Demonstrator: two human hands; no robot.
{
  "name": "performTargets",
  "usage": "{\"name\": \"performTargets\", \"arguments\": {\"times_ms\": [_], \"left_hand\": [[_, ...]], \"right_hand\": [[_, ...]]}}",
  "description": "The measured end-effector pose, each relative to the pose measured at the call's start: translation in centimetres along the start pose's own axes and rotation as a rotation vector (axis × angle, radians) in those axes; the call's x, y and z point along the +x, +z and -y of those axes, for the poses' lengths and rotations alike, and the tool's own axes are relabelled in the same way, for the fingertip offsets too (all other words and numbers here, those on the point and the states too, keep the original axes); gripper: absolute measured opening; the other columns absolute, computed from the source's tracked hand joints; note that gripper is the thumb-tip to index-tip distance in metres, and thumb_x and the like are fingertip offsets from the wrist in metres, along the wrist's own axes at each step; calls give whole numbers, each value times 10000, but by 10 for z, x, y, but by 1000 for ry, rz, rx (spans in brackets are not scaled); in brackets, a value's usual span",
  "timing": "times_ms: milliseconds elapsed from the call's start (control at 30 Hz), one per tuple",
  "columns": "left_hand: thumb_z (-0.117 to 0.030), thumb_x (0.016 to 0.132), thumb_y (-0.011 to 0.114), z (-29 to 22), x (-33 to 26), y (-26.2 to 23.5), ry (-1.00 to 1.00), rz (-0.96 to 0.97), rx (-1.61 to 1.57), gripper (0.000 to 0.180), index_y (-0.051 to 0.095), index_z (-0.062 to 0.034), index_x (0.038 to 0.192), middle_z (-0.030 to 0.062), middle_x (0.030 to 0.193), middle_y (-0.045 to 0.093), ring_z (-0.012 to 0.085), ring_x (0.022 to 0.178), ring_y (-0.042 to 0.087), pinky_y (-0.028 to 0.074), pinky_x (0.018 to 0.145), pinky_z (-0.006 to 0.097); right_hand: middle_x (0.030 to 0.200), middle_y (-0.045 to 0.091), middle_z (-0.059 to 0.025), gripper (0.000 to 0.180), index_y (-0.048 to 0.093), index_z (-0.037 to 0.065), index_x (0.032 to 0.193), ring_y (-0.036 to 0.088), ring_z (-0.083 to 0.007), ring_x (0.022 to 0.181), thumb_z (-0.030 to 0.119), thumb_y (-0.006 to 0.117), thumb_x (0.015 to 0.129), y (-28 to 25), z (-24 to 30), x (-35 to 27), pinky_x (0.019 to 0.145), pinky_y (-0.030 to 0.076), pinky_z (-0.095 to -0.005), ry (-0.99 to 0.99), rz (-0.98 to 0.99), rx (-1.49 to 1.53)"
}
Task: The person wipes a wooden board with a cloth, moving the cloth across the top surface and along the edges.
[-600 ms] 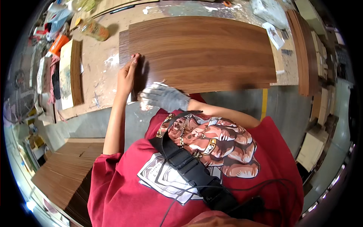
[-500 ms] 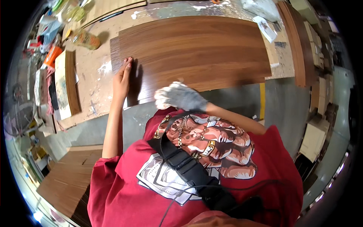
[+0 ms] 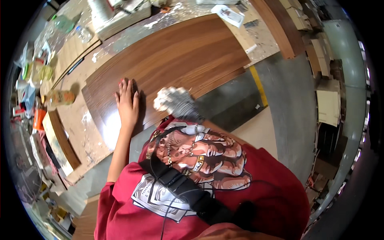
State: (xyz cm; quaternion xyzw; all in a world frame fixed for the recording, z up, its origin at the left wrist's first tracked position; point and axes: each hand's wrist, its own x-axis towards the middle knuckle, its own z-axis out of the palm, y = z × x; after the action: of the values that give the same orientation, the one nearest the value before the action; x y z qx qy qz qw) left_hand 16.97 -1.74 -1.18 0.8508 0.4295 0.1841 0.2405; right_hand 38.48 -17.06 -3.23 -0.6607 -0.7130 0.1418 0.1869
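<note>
A brown wood-grain board (image 3: pixel 176 52) lies flat on the worktable, with a second board's edge (image 3: pixel 222 79) showing beneath its front right side. My left hand (image 3: pixel 127 105), bare, rests palm down on the left part of the board, fingers stretched out. My right hand (image 3: pixel 176 103) wears a grey knitted glove with whitish fingertips. It is at the board's front edge, close to my body, with its fingers curled in. Whatever those fingers may hold is hidden, though a tiny tip shows beside the glove.
To the left stand a jar with an orange label (image 3: pixel 60 97), an orange container (image 3: pixel 39 119) and a wood block (image 3: pixel 62 140). A pen (image 3: pixel 76 66) and a white paper (image 3: pixel 228 15) lie behind the board. A brown plank (image 3: pixel 280 28) is at the far right, near stacked cartons (image 3: pixel 329 102).
My left hand has gone from the board's left edge to lying flat on its face. My view has turned, so the table appears tilted. The gloved hand stays near the front edge.
</note>
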Motion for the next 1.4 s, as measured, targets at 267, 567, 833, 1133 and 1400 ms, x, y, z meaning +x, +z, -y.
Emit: {"name": "performTargets", "arguments": {"times_ms": [267, 567, 833, 1133, 1400], "left_hand": [[-368, 1083, 390, -16, -13, 6, -81, 16, 276, 615, 305, -71, 1615, 133, 1711, 213, 291, 1591, 157, 53, 1275, 502], [-313, 1059, 419, -24, -8, 0, -68, 50, 343, 613, 313, -72, 1613, 136, 1706, 225, 302, 1580, 193, 77, 1271, 505], [-307, 1043, 454, -23, -12, -4, -108, 88, 337, 592, 366, -154, 1608, 124, 1712, 211, 293, 1583, 191, 77, 1274, 510], [-288, 1031, 495, -24, -9, -12, -108, 122, 289, 574, 420, -116, 1573, 143, 1697, 244, 306, 1569, 227, 109, 1271, 515], [-346, 1082, 411, -19, -26, -3, -177, 48, 130, 625, 267, -75, 1627, 126, 1694, 255, 299, 1569, 227, 98, 1277, 498]], "right_hand": [[1331, 565, -120, 358, 583, 113, 1290, 510, -280, 1274, 260, 511, 972, -113, -107, -33, 1054, 403, -424, 288, -277, -496], [1357, 592, -133, 360, 591, 60, 1338, 535, -229, 1271, 269, 472, 1070, -104, -218, -47, 1068, 424, -395, 632, -527, -180], [1597, 407, -130, 508, 441, 177, 1535, 386, -334, 1460, 383, 409, 1071, -110, -319, 17, 1173, 329, -516, 609, -349, -428], [1619, 396, -131, 508, 461, 201, 1530, 337, -334, 1503, 351, 457, 1045, -109, -366, 177, 1235, 247, -513, 651, -316, -439], [1159, 597, -138, 219, 616, 107, 1080, 560, -281, 1108, 254, 512, 954, 15, -79, 216, 1001, 434, -451, -253, -314, 395]]}}
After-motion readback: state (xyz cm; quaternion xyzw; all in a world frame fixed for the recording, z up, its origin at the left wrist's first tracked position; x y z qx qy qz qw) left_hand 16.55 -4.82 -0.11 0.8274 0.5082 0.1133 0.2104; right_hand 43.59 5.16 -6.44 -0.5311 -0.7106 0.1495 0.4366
